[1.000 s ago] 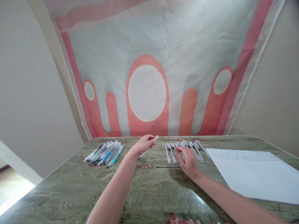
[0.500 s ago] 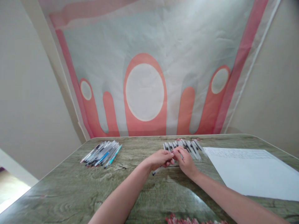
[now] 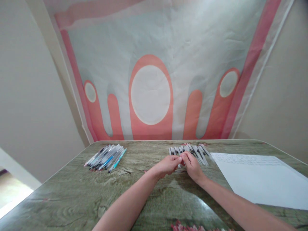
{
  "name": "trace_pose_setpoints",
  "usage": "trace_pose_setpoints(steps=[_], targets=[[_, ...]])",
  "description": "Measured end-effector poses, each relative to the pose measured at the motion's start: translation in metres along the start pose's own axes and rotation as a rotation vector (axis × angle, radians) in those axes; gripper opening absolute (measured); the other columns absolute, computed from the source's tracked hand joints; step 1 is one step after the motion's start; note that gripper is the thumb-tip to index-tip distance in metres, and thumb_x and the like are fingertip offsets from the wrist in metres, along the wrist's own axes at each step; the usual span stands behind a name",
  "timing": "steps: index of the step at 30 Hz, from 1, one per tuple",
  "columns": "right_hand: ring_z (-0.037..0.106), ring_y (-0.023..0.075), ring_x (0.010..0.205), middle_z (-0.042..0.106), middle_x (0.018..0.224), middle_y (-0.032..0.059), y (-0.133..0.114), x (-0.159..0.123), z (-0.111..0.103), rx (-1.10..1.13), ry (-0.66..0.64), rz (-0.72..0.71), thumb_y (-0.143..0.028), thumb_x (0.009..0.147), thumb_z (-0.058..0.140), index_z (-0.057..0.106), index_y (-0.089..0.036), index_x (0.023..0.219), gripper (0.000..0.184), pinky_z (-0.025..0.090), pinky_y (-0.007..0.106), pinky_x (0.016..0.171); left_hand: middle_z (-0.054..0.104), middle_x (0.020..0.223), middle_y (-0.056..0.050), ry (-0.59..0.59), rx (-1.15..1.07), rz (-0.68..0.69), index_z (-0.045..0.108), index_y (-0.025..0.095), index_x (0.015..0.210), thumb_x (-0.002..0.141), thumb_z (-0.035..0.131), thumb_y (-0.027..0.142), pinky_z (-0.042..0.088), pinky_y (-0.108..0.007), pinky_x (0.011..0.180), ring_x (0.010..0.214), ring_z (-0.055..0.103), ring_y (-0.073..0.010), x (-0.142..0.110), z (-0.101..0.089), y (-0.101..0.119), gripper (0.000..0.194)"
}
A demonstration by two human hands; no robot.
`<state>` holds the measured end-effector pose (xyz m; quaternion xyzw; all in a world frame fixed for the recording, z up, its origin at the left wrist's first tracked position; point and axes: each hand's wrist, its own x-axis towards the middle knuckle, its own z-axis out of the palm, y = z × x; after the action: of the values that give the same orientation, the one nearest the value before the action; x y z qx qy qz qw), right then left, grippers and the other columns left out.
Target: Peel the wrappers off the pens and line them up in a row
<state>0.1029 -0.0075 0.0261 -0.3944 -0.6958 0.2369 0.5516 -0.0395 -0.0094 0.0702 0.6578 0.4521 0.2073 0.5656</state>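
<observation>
My left hand (image 3: 167,165) and my right hand (image 3: 192,165) meet fingertip to fingertip at the near end of a row of white pens (image 3: 192,150) laid side by side on the table (image 3: 154,195). The left fingers are pinched together over a white pen (image 3: 179,166), of which only a sliver shows between the hands. The right fingers curl down onto the same spot; what they grip is hidden. A second pile of pens (image 3: 106,157), white, black and blue, lies far to the left, away from both hands.
A white sheet of paper (image 3: 260,179) lies right of the pen row. The table has a green wood-grain cover with red flower prints at its near edge. A pink and grey banner (image 3: 150,93) hangs behind the far edge.
My left hand carried a white pen from mid-table to the right and down to the pen row. My right hand stayed at the row's near end, and the two hands came together.
</observation>
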Motion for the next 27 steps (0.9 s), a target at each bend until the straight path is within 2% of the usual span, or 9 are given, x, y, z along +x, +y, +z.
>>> trace_pose_setpoints(steps=[5, 7, 10, 12, 15, 17, 22, 24, 27], targets=[[0.053, 0.0171, 0.066, 0.057, 0.07, 0.003, 0.007, 0.007, -0.005, -0.012, 0.057, 0.092, -0.038, 0.085, 0.033, 0.054, -0.018, 0.078, 0.03, 0.042, 0.028, 0.061, 0.039, 0.052, 0.006, -0.067, -0.092, -0.039, 0.049, 0.014, 0.08, 0.073, 0.038, 0.056, 0.021, -0.017, 0.039, 0.041, 0.028, -0.0038, 0.004, -0.009, -0.002, 0.043], [0.054, 0.0174, 0.066, 0.059, 0.073, 0.0038, 0.016, 0.015, -0.008, -0.022, 0.111, 0.142, -0.04, 0.084, 0.035, 0.056, -0.017, 0.086, 0.031, 0.043, 0.029, 0.06, 0.044, 0.056, 0.005, -0.015, -0.176, -0.048, 0.045, 0.015, 0.076, 0.074, 0.044, 0.049, 0.023, -0.016, 0.039, 0.042, 0.032, -0.0035, 0.009, -0.018, -0.007, 0.034], [0.055, 0.0157, 0.063, 0.06, 0.075, 0.0039, 0.03, 0.032, -0.009, -0.002, 0.111, 0.182, -0.039, 0.079, 0.043, 0.055, -0.016, 0.091, 0.029, 0.044, 0.028, 0.058, 0.045, 0.056, 0.004, 0.154, -0.338, -0.043, 0.043, 0.014, 0.072, 0.075, 0.047, 0.039, 0.023, -0.014, 0.038, 0.041, 0.034, -0.0025, 0.019, -0.034, -0.02, 0.025], [0.055, 0.0139, 0.061, 0.06, 0.071, 0.0027, 0.036, 0.044, -0.004, -0.014, 0.007, 0.182, -0.036, 0.077, 0.046, 0.055, -0.015, 0.089, 0.026, 0.045, 0.026, 0.057, 0.044, 0.054, 0.004, 0.282, -0.438, -0.061, 0.044, 0.014, 0.07, 0.076, 0.048, 0.035, 0.026, -0.014, 0.039, 0.041, 0.035, -0.0024, 0.027, -0.043, -0.031, 0.022], [0.056, 0.0122, 0.06, 0.061, 0.067, 0.002, 0.041, 0.063, 0.01, -0.141, -0.229, 0.149, -0.03, 0.077, 0.044, 0.057, -0.013, 0.083, 0.022, 0.045, 0.023, 0.057, 0.048, 0.055, 0.002, 0.445, -0.532, -0.075, 0.046, 0.014, 0.07, 0.075, 0.05, 0.035, 0.032, -0.016, 0.043, 0.043, 0.041, -0.0039, 0.038, -0.051, -0.049, 0.022], [0.056, 0.0119, 0.06, 0.063, 0.067, 0.002, 0.042, 0.075, 0.022, -0.194, -0.304, 0.137, -0.026, 0.075, 0.048, 0.059, -0.013, 0.081, 0.018, 0.044, 0.022, 0.058, 0.051, 0.056, 0.001, 0.531, -0.54, -0.057, 0.048, 0.014, 0.07, 0.074, 0.051, 0.037, 0.035, -0.017, 0.045, 0.045, 0.045, -0.0052, 0.043, -0.054, -0.059, 0.024], [0.057, 0.0135, 0.062, 0.066, 0.068, 0.0033, 0.039, 0.102, 0.045, -0.329, -0.44, 0.092, -0.016, 0.067, 0.055, 0.065, -0.014, 0.075, 0.013, 0.042, 0.023, 0.061, 0.057, 0.066, -0.003, 0.786, -0.401, 0.136, 0.051, 0.014, 0.076, 0.072, 0.054, 0.039, 0.041, -0.021, 0.057, 0.057, 0.052, -0.0091, 0.054, -0.057, -0.076, 0.026], [0.058, 0.0135, 0.064, 0.066, 0.069, 0.0034, 0.036, 0.109, 0.05, -0.38, -0.496, 0.072, -0.015, 0.067, 0.055, 0.066, -0.015, 0.076, 0.015, 0.041, 0.023, 0.062, 0.059, 0.074, -0.005, 0.836, -0.336, 0.223, 0.052, 0.014, 0.077, 0.071, 0.054, 0.038, 0.042, -0.022, 0.063, 0.067, 0.055, -0.0114, 0.057, -0.059, -0.081, 0.024], [0.058, 0.0131, 0.069, 0.067, 0.075, 0.003, 0.031, 0.116, 0.053, -0.456, -0.558, 0.052, -0.014, 0.068, 0.054, 0.066, -0.016, 0.08, 0.017, 0.04, 0.021, 0.064, 0.06, 0.08, -0.006, 0.828, -0.31, 0.273, 0.052, 0.015, 0.078, 0.072, 0.052, 0.037, 0.042, -0.024, 0.069, 0.076, 0.056, -0.0135, 0.061, -0.062, -0.086, 0.023]])
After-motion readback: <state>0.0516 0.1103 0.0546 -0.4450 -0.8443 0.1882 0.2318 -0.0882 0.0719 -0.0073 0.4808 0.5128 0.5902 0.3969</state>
